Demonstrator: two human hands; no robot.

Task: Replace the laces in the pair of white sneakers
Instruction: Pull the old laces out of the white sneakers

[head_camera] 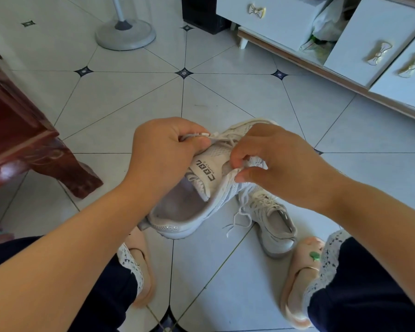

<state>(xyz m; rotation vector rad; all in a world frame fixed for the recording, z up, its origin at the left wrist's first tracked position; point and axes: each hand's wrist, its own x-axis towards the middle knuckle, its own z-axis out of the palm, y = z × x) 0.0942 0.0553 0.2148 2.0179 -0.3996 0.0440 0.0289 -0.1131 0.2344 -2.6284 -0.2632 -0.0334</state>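
Gripping lace (222, 139) w/ both hands — left (164, 149), right (277, 161) — sneaker (189, 212) aloft.

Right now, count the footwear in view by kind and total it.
Sneakers: 2, one held, one lying beside it
Slippers: 2, one on each foot
Total: 4

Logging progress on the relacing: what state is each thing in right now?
Held sneaker: lifted off the floor, laced only near the toe.
Lace end: pinched by left hand.
Right hand: fingers pinch the held sneaker's upper edge.
Second sneaker: on the floor, laced, ends untied.
Cabinet door: open.
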